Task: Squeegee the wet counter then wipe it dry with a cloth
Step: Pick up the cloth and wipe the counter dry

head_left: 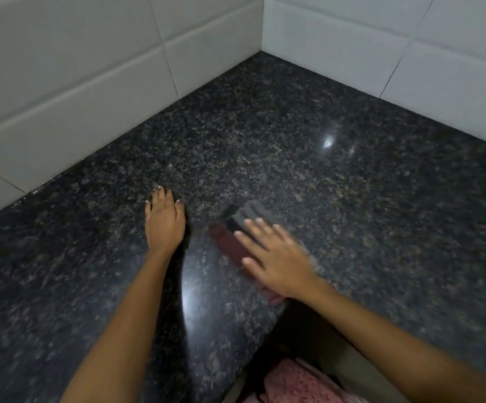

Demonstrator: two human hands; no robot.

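A dark speckled granite tabletop (308, 135) fills a corner between white tiled walls (70, 68), glossy with light glints. The left hand (163, 218) lies flat on it, fingers straight. The right hand (273, 261), fingers spread, presses a blurred maroon and grey cloth (237, 231) against the tabletop just beside the left.

Left grip (164, 221) lies flat, fingers straight; right grip (275, 261), motion-blurred, seems flat too, fingers spread.

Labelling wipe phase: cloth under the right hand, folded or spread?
Folded: the cloth lies as a compact striped pad under the flat right hand, on the counter.
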